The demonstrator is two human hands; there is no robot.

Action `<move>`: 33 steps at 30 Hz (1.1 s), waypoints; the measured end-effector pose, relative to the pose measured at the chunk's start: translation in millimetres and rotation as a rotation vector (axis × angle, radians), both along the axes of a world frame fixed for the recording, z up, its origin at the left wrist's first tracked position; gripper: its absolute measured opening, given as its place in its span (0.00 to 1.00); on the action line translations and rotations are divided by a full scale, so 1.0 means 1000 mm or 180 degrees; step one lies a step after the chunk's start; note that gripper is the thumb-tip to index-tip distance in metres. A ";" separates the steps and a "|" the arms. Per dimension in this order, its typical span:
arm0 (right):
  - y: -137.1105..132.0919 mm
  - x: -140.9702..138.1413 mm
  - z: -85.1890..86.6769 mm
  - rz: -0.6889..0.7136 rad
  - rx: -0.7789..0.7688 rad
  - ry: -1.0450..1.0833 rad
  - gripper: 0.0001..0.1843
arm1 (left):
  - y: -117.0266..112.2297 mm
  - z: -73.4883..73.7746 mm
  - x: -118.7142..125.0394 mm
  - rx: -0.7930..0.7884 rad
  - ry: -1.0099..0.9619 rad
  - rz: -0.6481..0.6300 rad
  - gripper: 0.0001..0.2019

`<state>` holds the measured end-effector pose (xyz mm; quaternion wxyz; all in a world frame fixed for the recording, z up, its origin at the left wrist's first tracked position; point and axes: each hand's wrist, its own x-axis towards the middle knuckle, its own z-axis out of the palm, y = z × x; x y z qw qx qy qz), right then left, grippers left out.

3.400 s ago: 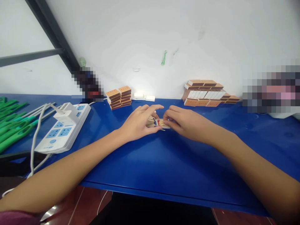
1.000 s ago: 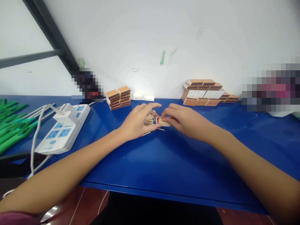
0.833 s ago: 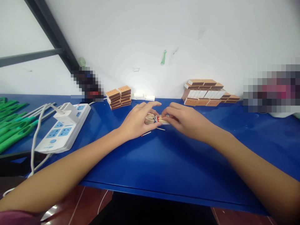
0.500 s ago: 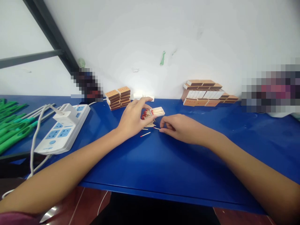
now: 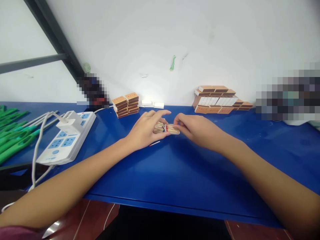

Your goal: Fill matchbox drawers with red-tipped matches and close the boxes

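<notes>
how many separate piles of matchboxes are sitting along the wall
2. A small stack of matchboxes stands at the wall behind the left hand; a larger pile sits at the wall beyond the right hand. The blurred areas may hide more.

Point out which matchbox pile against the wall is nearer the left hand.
The small two-column stack, just beyond the left hand; the wider, messier pile lies farther right.

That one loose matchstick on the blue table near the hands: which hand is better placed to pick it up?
Probably the left hand: the loose matchstick lies just beside its thumb. The right hand sits farther off, at the match tray.
</notes>
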<state>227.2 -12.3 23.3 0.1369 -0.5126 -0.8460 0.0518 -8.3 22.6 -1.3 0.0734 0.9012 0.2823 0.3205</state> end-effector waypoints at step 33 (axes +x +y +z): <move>-0.019 -0.059 -0.033 0.0438 -0.0528 0.0480 0.04 | 0.005 0.002 -0.001 0.0242 -0.0464 0.0728 0.28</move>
